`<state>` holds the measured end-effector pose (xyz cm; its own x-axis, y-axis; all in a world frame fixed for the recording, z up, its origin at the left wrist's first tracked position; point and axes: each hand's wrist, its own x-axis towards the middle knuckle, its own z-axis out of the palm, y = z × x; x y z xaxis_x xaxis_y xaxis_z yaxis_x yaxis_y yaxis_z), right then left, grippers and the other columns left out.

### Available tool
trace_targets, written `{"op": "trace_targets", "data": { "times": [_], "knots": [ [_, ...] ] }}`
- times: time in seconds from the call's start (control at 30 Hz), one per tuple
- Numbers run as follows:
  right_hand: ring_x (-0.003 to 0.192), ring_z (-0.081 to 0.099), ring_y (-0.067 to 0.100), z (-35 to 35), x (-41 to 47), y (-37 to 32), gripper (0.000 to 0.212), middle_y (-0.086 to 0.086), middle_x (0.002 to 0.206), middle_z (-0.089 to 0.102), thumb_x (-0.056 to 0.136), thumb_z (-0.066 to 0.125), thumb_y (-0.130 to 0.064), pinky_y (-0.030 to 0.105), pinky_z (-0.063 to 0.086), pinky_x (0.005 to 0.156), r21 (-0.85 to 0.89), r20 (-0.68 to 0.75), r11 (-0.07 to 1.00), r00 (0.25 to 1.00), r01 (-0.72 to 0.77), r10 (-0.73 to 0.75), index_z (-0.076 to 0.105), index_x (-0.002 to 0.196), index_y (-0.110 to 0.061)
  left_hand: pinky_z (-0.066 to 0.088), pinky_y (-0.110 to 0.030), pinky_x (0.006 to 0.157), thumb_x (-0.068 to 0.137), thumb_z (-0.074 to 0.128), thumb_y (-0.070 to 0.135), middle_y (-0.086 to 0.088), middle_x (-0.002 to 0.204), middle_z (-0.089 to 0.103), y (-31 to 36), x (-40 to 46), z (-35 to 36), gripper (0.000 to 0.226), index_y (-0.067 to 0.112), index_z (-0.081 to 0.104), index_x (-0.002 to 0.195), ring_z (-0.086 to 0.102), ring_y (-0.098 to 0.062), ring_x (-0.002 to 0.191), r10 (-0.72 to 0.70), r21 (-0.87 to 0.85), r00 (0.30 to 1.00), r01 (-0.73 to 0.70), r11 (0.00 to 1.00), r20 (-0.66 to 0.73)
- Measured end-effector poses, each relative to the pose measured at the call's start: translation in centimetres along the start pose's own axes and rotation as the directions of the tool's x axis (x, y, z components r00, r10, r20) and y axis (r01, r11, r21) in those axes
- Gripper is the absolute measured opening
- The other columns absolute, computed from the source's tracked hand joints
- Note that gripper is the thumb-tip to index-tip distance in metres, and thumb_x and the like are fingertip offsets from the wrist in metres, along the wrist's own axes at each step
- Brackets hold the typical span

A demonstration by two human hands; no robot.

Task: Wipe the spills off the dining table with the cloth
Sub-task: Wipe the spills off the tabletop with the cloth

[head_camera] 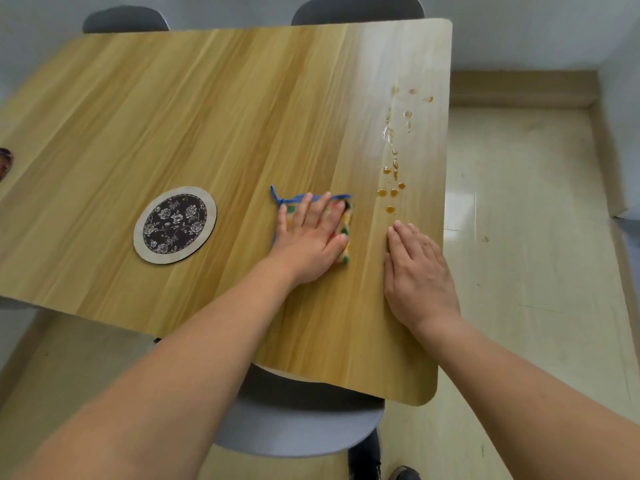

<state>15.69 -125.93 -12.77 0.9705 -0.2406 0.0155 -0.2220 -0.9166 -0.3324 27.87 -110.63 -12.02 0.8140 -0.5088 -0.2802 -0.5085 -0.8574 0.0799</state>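
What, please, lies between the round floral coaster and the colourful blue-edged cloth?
In the head view, only bare wooden table lies between the round floral coaster and the colourful blue-edged cloth.

One worktop (173, 98); one cloth (347, 233); one round mat (175, 224); three chairs (298, 417); two hands (308, 244); many amber drops (390, 192).

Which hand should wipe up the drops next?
Left hand: it already presses flat on the cloth, just beside the drops. The right hand lies bare on the table.
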Motion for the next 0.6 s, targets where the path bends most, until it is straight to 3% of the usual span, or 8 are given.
{"op": "trace_targets", "data": {
  "times": [0.07,0.17,0.37,0.47,0.6],
  "knots": [
    [0.147,0.010,0.015,0.1,0.4,0.2,0.050,0.002,0.158,0.019,0.103,0.025,-0.027,0.024,-0.004,0.115,0.011,-0.005,1.000,1.000,-0.021,0.021,0.023,0.151,-0.013,-0.015,-0.055,0.113,0.099,0.020,0.052,0.009,0.160,-0.013,0.6,1.8,-0.6,0.061,0.035,-0.004,0.152,-0.019,-0.017,0.146,-0.017,-0.024,1.000,0.017,1.000,-0.008],
    [0.147,0.008,0.014,0.3,0.3,0.4,0.050,0.002,0.158,0.018,0.103,0.026,-0.026,0.023,-0.004,0.116,0.033,-0.020,0.999,0.999,-0.040,0.041,0.024,0.151,-0.012,-0.016,-0.055,0.113,0.099,0.020,0.050,0.008,0.160,-0.015,1.2,1.8,-0.4,0.060,0.035,-0.005,0.152,-0.021,-0.018,0.145,-0.010,-0.030,1.000,0.009,1.000,-0.009],
    [0.147,0.005,0.016,0.5,0.3,0.3,0.051,0.003,0.159,0.015,0.103,0.026,-0.025,0.028,-0.005,0.118,0.038,-0.013,0.996,0.997,-0.081,0.082,0.022,0.151,-0.011,-0.022,-0.054,0.110,0.096,0.010,0.054,0.010,0.154,-0.032,1.6,-7.4,2.0,0.062,0.036,-0.022,0.146,-0.037,-0.015,0.138,0.151,0.015,0.987,-0.152,0.988,0.049],
    [0.147,0.005,0.016,0.4,0.3,0.2,0.051,0.004,0.159,0.014,0.102,0.026,-0.023,0.028,-0.005,0.118,0.047,-0.015,0.993,0.994,-0.107,0.108,0.021,0.151,-0.009,-0.023,-0.054,0.110,0.093,0.007,0.057,0.012,0.153,-0.034,1.6,-10.8,2.9,0.062,0.039,-0.026,0.143,-0.038,-0.015,0.138,0.151,0.039,0.985,-0.155,0.987,0.087],
    [0.147,0.005,0.015,0.3,0.5,0.2,0.051,0.003,0.159,0.014,0.102,0.027,-0.023,0.027,-0.006,0.118,0.044,-0.011,0.994,0.995,-0.102,0.103,0.020,0.151,-0.010,-0.023,-0.053,0.111,0.094,0.011,0.058,0.014,0.154,-0.031,1.3,-7.7,1.9,0.064,0.040,-0.023,0.145,-0.036,-0.013,0.138,0.143,0.040,0.987,-0.146,0.988,0.068]
  ]
}}
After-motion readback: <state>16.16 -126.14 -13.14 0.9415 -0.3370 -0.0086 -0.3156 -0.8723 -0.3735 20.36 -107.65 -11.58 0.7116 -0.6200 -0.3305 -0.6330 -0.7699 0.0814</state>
